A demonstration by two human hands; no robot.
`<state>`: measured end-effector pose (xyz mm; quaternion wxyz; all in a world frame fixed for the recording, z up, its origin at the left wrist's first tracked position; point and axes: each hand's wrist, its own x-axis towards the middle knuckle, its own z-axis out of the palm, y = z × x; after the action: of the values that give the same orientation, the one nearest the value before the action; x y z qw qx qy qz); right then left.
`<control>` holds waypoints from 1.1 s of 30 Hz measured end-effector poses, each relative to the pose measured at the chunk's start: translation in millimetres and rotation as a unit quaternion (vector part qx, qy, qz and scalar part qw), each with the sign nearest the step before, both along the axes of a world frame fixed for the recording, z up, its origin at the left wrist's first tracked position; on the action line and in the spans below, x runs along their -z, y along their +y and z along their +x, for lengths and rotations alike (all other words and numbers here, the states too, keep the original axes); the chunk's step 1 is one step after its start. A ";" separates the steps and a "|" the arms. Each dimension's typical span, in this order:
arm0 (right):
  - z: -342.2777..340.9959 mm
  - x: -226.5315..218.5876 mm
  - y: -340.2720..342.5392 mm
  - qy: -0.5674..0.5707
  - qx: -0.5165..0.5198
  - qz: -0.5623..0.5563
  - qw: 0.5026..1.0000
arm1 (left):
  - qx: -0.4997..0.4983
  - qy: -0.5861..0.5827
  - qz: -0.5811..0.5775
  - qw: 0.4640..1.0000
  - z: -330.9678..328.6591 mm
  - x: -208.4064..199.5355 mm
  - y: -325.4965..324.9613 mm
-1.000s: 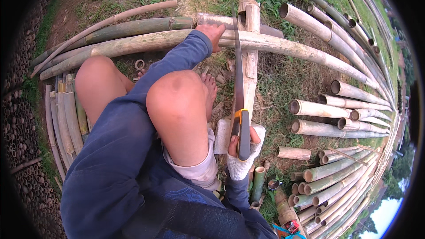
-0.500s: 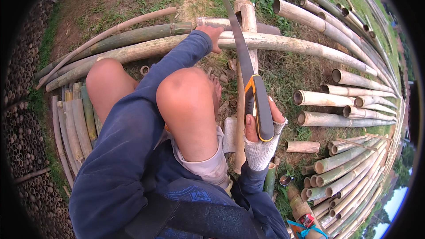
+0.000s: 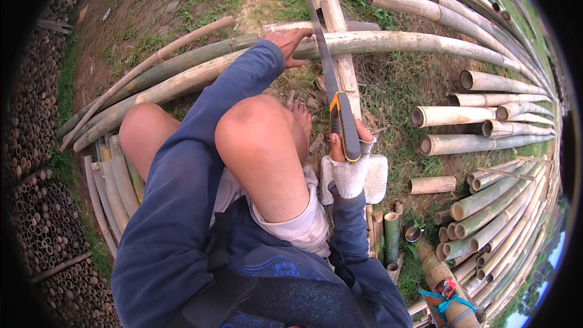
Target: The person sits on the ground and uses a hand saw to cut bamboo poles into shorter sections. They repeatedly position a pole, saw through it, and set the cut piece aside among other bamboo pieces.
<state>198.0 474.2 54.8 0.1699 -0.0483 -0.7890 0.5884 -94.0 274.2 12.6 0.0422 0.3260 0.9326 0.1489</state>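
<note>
Head view: right hand [image 3: 353, 169], in a white knit glove [image 3: 348, 183] leaving thumb and fingertips bare, is closing around the black-and-orange handle [image 3: 347, 130] of a saw [image 3: 330, 71]. Blade is pointing away from the person and crossing over a long bamboo pole [image 3: 401, 42]; the angle is not letting me tell whether the teeth are touching it. Left hand [image 3: 288, 45], bare, is resting over the same pole just left of the blade, thumb and fingers spreading apart. Pole is lying crosswise in front of the bent knees [image 3: 261, 152], passing over a pale notched length of bamboo [image 3: 347, 76]. A pale flat block [image 3: 378, 179] is sitting beside the gloved wrist. To the right, a short bamboo piece [image 3: 432, 184] is lying on the grass, near a stack of bamboo poles [image 3: 501, 206]. At far left, many cut tubes [image 3: 36, 212] are piling up, ends showing
</note>
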 end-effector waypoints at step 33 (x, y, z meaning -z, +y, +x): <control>-62.2 3.5 -1.8 -0.005 -0.077 -0.005 0.997 | -0.143 -0.022 -0.146 0.979 16.2 -0.5 23.3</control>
<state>135.8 472.4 51.3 0.1197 0.0091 -0.7885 0.6032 -77.8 297.5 13.0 0.0879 0.1760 0.9802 0.0222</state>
